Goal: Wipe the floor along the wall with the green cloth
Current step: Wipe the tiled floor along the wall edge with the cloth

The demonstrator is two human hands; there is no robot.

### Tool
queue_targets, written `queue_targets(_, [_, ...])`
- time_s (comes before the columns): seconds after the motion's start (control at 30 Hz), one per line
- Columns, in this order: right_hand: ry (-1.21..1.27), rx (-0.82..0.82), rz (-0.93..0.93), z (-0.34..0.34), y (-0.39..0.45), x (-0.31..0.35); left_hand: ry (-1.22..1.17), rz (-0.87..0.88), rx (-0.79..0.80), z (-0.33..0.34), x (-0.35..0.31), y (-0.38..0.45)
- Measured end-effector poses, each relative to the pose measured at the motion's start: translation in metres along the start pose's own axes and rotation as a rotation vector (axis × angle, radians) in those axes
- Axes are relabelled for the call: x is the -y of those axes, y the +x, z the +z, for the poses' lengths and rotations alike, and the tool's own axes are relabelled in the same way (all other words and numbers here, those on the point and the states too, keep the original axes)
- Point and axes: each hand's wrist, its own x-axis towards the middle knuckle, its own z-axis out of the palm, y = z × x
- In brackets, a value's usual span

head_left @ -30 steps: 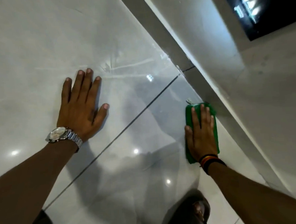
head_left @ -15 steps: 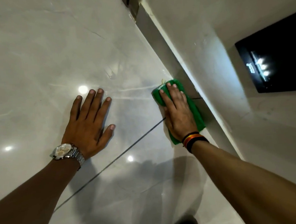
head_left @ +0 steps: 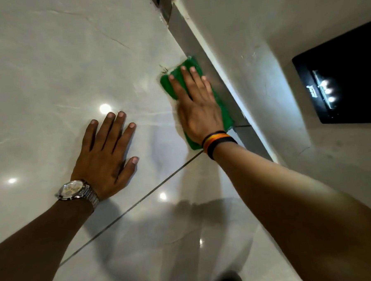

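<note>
The green cloth [head_left: 223,108] lies flat on the glossy pale floor tiles [head_left: 69,67], its right edge against the grey skirting [head_left: 199,51] at the foot of the white wall [head_left: 250,36]. My right hand [head_left: 197,109], with striped bands at the wrist, presses flat on top of the cloth, fingers pointing away from me. Most of the cloth is hidden under the palm. My left hand [head_left: 108,155], with a silver watch at the wrist, rests flat on the tile to the left, fingers spread, holding nothing.
A dark grout line [head_left: 140,203] runs diagonally between the tiles below both hands. A black glossy panel [head_left: 347,84] with reflected lights is set in the wall at the right. A dark gap [head_left: 162,2] shows where the skirting ends at the top.
My right hand has slid the cloth forward along the skirting, from the near tile past the grout line onto the far tile. My left hand has stayed planted.
</note>
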Motion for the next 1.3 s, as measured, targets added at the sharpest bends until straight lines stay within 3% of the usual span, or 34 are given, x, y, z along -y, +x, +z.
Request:
queue_targets(0.23, [0.088, 0.101, 0.106, 0.001, -0.109, -0.035, -0.014, -0.01, 0.001, 0.0, 0.0, 0.001])
queue_targets(0.47, [0.154, 0.018, 0.062, 0.0, -0.034, -0.014, -0.018, -0.007, 0.018, 0.0, 0.001, 0.001])
queue_targets(0.6, [0.144, -0.048, 0.177, 0.005, 0.008, 0.024, -0.012, -0.004, 0.007, 0.0, -0.001, 0.001])
queue_targets(0.77, [0.108, 0.048, -0.069, 0.012, -0.06, 0.023, -0.014, -0.002, -0.007, -0.001, -0.002, 0.001])
queue_targets(0.93, [0.094, 0.173, 0.21, 0.008, -0.198, -0.018, -0.024, -0.01, -0.003, -0.001, -0.002, 0.0])
queue_targets(1.0, [0.086, 0.196, 0.335, 0.001, -0.217, -0.034, -0.032, -0.012, 0.0, 0.0, -0.001, 0.0])
queue_targets(1.1, [0.121, 0.167, 0.319, 0.0, -0.175, -0.035, -0.029, -0.006, 0.004, 0.0, -0.001, 0.0])
queue_targets(1.3, [0.179, -0.041, 0.282, 0.008, -0.016, 0.018, -0.027, -0.006, 0.021, -0.003, -0.001, 0.001])
